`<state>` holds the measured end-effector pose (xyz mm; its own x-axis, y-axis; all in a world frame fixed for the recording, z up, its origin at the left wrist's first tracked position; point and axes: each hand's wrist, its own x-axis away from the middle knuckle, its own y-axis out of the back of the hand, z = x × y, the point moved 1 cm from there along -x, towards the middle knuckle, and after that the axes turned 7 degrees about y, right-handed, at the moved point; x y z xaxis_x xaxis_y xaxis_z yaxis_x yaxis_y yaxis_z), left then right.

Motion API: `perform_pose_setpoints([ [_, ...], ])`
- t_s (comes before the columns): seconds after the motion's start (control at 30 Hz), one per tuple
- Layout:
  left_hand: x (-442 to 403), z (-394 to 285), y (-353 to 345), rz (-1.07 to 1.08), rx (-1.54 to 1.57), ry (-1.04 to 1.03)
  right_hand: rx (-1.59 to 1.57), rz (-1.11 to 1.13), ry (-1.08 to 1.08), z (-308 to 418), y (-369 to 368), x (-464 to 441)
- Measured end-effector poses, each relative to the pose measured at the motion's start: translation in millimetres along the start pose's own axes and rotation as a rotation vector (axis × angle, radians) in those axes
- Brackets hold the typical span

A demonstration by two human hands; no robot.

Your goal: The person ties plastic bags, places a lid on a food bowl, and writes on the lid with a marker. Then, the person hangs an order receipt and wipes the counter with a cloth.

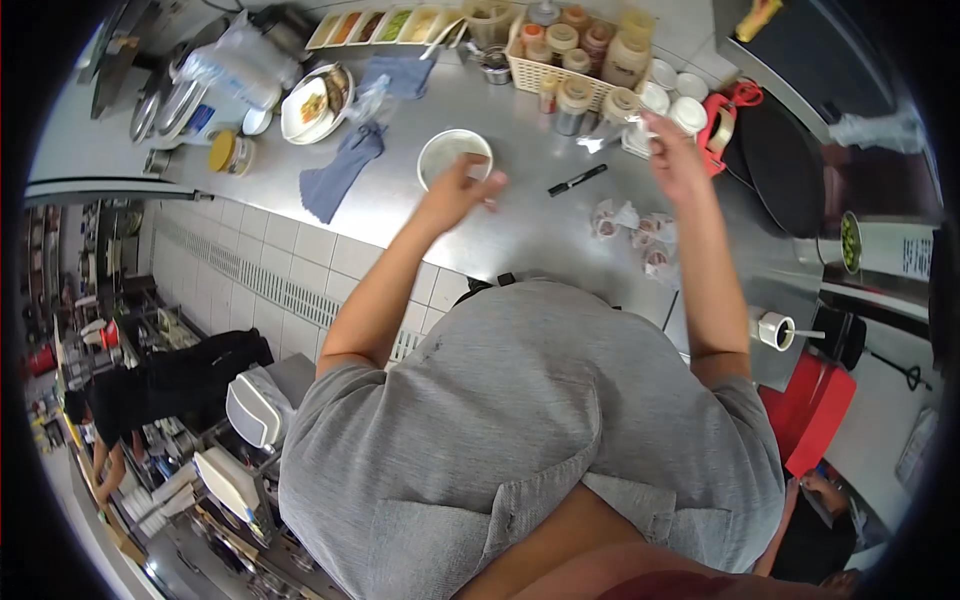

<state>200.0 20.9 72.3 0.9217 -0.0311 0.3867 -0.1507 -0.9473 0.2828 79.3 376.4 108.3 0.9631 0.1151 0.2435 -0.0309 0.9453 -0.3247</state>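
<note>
A round white bowl (436, 152) stands on the steel counter, its inside partly covered by my left hand (462, 197). The fingers of that hand are spread above the near side of the rim and slightly blurred; nothing shows in them. Farther right, my right hand (676, 160) is raised over the counter with its fingers pinched. From its fingertips a piece of clear plastic (606, 132) stretches leftward, its exact shape hard to make out. Between the hands lies a black marker pen (577, 180). Several small clear plastic bags (652, 240) with reddish contents lie below my right hand.
At the back stand a basket (545, 76) of sauce bottles and a tray (345, 30) of toppings. A blue cloth (340, 180), a plate of food (303, 112) and a yellow-lidded jar (229, 153) are left. On the right are white lids (688, 114) and a red tape dispenser (716, 130).
</note>
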Motion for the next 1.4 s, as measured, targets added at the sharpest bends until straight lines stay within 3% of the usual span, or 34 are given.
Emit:
perform_pose_setpoints([
  [0.07, 13, 2, 54, -0.129, -0.123, 0.091, -0.177, 0.018, -0.147, -53, -58, -7],
  [0.1, 17, 6, 69, -0.138, -0.119, 0.098, -0.252, -0.09, -0.199, -79, -85, -12],
  [0.17, 19, 15, 97, -0.463, -0.476, 0.261, -0.337, -0.217, -0.329, -130, -122, -25],
  [0.27, -3, 60, 112, -0.676, -0.729, 0.145, -0.238, -0.372, -0.228, -171, -156, -31],
  [0.4, -11, 61, 111, -0.71, -0.718, 0.101, -0.183, -0.458, -0.19, -200, -160, -42],
  [0.5, -17, 70, 110, -0.704, -0.715, 0.117, -0.15, -0.545, 0.074, -235, -148, -61],
  [0.6, -34, 103, 105, -0.663, -0.701, 0.166, 0.012, -0.55, 0.044, -270, -144, -63],
  [0.7, -53, 123, 86, -0.637, -0.566, 0.257, 0.1, -0.423, -0.093, -295, -158, -57],
  [0.8, -65, 128, 70, -0.657, -0.433, 0.267, 0.107, -0.465, -0.233, -300, -178, -48],
  [0.93, -68, 125, 73, -0.62, -0.468, 0.345, 0.188, -0.49, -0.213, -292, -184, -42],
  [1.03, -70, 129, 74, -0.679, -0.477, 0.296, 0.349, -0.66, -0.171, -290, -188, -40],
  [1.17, -75, 147, 74, -0.694, -0.623, 0.172, 0.482, -0.637, -0.21, -279, -191, -39],
  [1.27, -60, 145, 73, -0.715, -0.416, 0.09, 0.46, -0.603, -0.121, -271, -191, -34],
  [1.33, -41, 145, 65, -0.865, 0.158, 0.069, 0.217, -0.408, 0.167, -273, -183, -29],
  [1.37, -34, 143, 52, -0.795, 0.335, -0.016, 0.211, -0.422, 0.165, -281, -181, -25],
  [1.4, -29, 141, 41, -0.779, 0.328, -0.016, 0.376, -0.271, 0.201, -285, -184, -18],
])
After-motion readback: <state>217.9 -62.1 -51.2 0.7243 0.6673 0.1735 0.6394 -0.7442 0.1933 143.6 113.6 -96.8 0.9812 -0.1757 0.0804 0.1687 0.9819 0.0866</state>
